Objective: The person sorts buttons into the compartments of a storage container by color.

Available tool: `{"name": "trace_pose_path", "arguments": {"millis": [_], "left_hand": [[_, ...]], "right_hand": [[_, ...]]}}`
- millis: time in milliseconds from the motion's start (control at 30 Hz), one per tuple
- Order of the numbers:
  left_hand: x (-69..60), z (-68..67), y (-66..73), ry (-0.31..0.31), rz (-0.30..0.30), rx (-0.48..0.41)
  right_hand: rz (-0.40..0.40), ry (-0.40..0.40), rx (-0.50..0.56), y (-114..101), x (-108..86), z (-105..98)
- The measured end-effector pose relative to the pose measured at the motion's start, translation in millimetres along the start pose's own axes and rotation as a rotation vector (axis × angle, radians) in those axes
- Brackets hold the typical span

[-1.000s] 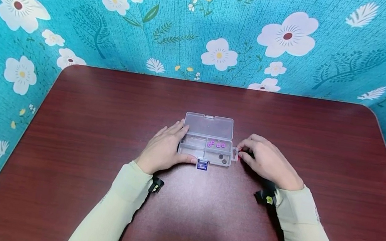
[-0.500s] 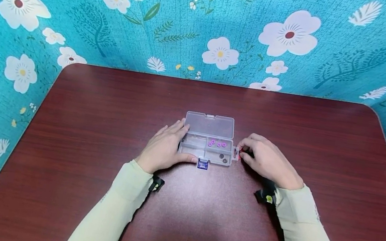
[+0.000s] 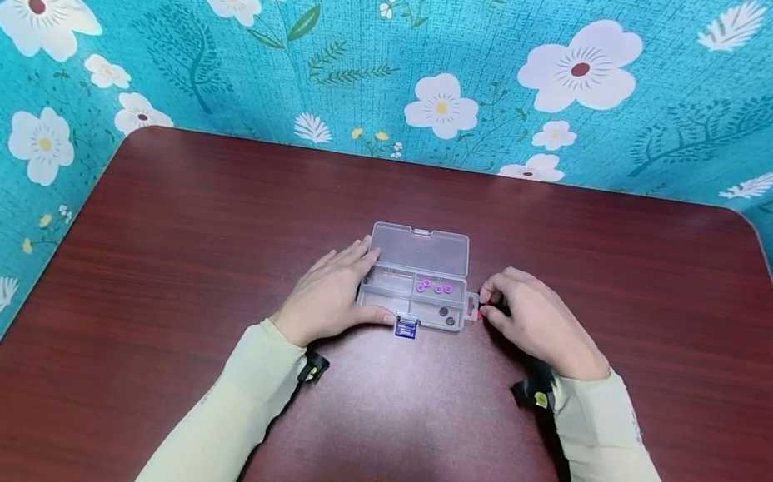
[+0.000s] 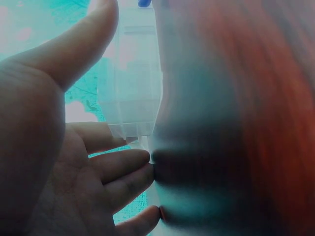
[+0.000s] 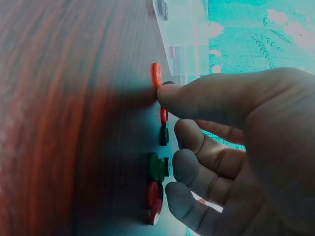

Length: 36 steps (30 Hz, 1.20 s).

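A clear plastic compartment box [image 3: 388,281] lies on the table, its lid [image 3: 419,249] folded back. Several purple rings [image 3: 427,284] occupy the back right compartment, and two dark discs [image 3: 450,321] the front right. My left hand [image 3: 324,299] braces the box, fingers along its left side, thumb across the front by the blue clasp [image 3: 406,328]. Beside the box's right end, my right hand [image 3: 533,319] reaches down to small button-like discs. Its thumb touches down near a red disc [image 5: 156,74]; whether thumb and index pinch anything is hidden.
In the right wrist view, black [image 5: 164,135], green [image 5: 156,167] and further red discs [image 5: 152,195] stand close under the right fingers. A hanging tab [image 3: 472,307] sticks out from the box's right end. Floral cloth [image 3: 358,34] rises behind the table [image 3: 241,201].
My right fingertips shift very slightly at the discs beside the box. The left hand and the box stay in place.
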<state>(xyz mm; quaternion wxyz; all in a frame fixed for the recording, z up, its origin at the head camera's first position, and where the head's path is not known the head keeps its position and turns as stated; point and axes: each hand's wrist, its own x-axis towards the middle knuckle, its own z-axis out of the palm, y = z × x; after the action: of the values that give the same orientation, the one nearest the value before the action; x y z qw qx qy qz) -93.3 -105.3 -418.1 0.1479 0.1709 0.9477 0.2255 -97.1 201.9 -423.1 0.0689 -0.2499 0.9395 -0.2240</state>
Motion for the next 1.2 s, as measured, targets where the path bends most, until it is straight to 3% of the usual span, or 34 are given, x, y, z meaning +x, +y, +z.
{"name": "trace_pose_path", "arguments": {"millis": [900,1200], "left_hand": [[0.9,0.3,0.7,-0.005,-0.008,0.009],[0.4,-0.9,1.2,-0.005,-0.002,0.008]], "right_hand": [[0.019,0.023,-0.001,1.3,-3.2,-6.1],[0.014,0.064,-0.012,3.0,-3.4,-5.9]]}}
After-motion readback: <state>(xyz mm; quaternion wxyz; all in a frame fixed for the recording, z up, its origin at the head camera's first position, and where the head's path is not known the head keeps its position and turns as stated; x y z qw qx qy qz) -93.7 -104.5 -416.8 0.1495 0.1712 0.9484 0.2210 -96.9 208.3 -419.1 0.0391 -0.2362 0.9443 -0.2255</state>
